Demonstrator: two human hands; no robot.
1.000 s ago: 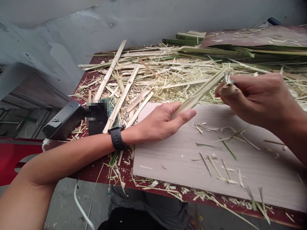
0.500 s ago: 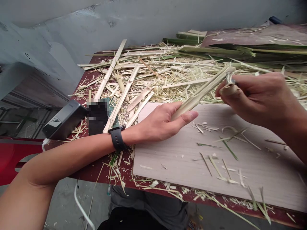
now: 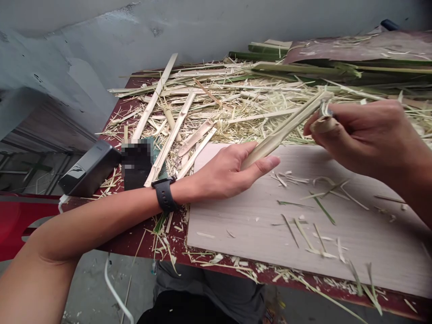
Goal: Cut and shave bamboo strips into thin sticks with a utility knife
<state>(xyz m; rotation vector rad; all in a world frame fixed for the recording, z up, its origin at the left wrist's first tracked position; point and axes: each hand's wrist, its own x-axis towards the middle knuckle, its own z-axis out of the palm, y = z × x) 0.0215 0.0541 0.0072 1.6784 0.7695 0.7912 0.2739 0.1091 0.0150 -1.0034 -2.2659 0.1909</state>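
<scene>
My left hand (image 3: pixel 232 173) is closed around the lower end of a split bamboo strip (image 3: pixel 286 130), its thumb lying along the near side. The strip slants up to the right, over the edge of a pale wooden board (image 3: pixel 236 229). At its far end my right hand (image 3: pixel 367 135) is closed on a small tool (image 3: pixel 324 108) with a shiny metal part, which touches or nearly touches the strip. Fingers hide most of that tool, so its kind is not clear. Thin shavings (image 3: pixel 324 209) lie scattered on the board under my right hand.
Piled bamboo shavings (image 3: pixel 236 99) cover the back of the dark red table (image 3: pixel 118 243). Longer bamboo pieces (image 3: pixel 172 139) lie left of the board, near a dark grey box (image 3: pixel 91 168) and a blurred black object (image 3: pixel 137 166). Green bamboo stalks (image 3: pixel 303 72) rest along the wall.
Both hands keep their grip on the strip and tool. My right hand and the strip's far end have shifted very slightly to the right.
</scene>
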